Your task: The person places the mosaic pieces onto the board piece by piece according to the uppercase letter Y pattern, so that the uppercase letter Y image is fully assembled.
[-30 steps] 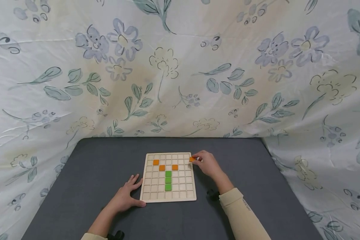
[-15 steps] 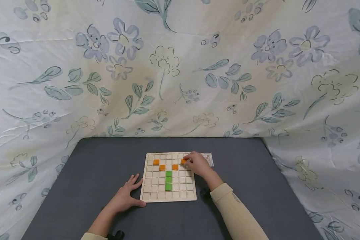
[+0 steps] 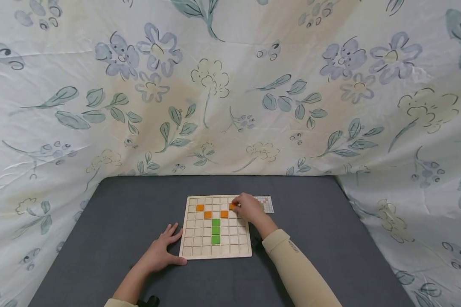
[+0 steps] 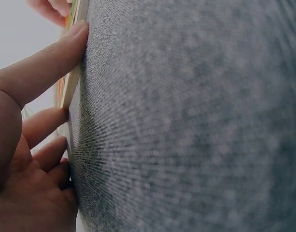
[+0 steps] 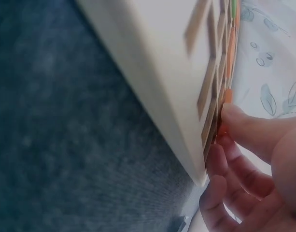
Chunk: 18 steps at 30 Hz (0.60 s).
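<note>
A wooden grid board (image 3: pixel 234 241) lies on the grey table. Three green tiles (image 3: pixel 215 230) form a column in its middle, and three orange tiles (image 3: pixel 207 215) sit in cells above them. At the upper right of the grid, my right hand (image 3: pixel 251 209) pinches another orange tile (image 3: pixel 231 207) between thumb and fingers. In the right wrist view that tile (image 5: pixel 228 96) is at the board's surface; whether it is fully in a cell cannot be told. My left hand (image 3: pixel 160 253) rests at the lower left, its thumb and a finger touching the board's edge.
A small printed grid card (image 3: pixel 268 204) lies beside the board's upper right corner, partly covered by the right hand. The dark grey tabletop (image 3: pixel 311 238) extends around the board. A floral cloth (image 3: pixel 230 106) hangs behind and along the sides.
My right hand has moved left from the board's right edge onto the grid, carrying the orange tile. The printed card has come into view behind it. My left hand has stayed put.
</note>
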### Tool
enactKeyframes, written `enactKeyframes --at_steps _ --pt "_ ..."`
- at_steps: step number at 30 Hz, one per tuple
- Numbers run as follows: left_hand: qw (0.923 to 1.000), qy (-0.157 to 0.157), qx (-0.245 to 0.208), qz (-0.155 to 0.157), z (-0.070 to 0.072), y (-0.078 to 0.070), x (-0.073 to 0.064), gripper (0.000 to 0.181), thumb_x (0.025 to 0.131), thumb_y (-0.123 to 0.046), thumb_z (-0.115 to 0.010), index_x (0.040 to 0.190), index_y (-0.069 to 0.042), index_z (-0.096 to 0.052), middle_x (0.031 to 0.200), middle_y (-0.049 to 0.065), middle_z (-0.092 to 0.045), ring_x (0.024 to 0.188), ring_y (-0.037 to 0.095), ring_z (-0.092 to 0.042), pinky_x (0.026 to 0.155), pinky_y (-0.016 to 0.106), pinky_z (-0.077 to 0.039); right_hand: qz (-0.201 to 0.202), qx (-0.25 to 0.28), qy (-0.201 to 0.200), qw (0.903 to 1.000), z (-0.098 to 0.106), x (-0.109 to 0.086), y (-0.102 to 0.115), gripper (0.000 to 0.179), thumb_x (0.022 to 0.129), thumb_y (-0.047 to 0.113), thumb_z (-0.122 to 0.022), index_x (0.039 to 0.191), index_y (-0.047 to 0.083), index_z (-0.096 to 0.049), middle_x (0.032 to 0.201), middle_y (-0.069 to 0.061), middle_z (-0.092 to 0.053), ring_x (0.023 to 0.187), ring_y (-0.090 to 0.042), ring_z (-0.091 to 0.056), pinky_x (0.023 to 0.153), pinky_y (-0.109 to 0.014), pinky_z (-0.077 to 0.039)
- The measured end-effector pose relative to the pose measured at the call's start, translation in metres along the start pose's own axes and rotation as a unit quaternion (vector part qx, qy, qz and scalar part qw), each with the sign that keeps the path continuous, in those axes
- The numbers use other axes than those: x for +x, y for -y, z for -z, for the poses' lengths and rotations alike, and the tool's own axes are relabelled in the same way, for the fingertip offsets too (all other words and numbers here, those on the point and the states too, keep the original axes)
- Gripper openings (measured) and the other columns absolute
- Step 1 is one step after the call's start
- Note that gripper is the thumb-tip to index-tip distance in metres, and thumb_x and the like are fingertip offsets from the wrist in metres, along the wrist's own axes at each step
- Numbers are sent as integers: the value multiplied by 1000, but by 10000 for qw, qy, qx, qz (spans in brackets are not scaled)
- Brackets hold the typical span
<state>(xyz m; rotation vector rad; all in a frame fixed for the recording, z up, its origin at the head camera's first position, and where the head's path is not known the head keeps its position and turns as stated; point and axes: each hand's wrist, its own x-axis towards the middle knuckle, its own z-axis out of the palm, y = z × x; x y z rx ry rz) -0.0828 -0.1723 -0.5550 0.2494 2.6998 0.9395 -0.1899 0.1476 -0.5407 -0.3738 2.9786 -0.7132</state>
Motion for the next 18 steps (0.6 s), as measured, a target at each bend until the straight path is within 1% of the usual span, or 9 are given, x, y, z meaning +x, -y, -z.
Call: enactKeyframes --at_steps 6,10,14,16,18 --pt "10000 -6 2 -54 2 0 -1 107 64 -42 -94 153 -8 -44 167 17 -23 152 50 -10 112 77 -15 146 -29 -50 9999 -1 5 3 27 93 19 -74 120 15 -75 109 -4 -65 97 -21 -63 79 -36 -55" --pt "9999 9 -11 -101 2 1 1 107 65 -43 -94 153 -8 -44 166 17 -24 153 47 -10 113 76 -15 148 50 -13 9999 1 4 1 28 93 19 -75 121 15 -74 110 -4 -65 99 -22 -63 79 -36 -55" --pt "9999 33 -50 -99 2 2 2 107 65 -44 -93 153 -10 -44 167 16 -24 154 47 -10 114 75 -15 188 374 -122 9990 8 -2 -4 29 95 19 -73 123 15 -73 117 -5 -65 100 -23 -65 75 -35 -56" --pt "9998 85 -52 -147 4 4 1 107 65 -43 -93 154 -11 -43 167 16 -23 153 48 -10 113 75 -16 229 492 -245 9982 13 -8 -6 29 96 20 -71 124 14 -73 117 -6 -65 96 -22 -65 71 -35 -55" --pt "9997 167 -36 -172 6 7 1 107 67 -44 -93 155 -12 -41 168 15 -22 153 48 -9 113 75 -17 305 476 -424 9975 19 -16 -7 29 97 24 -70 124 13 -73 115 -6 -66 90 -20 -63 69 -35 -53"
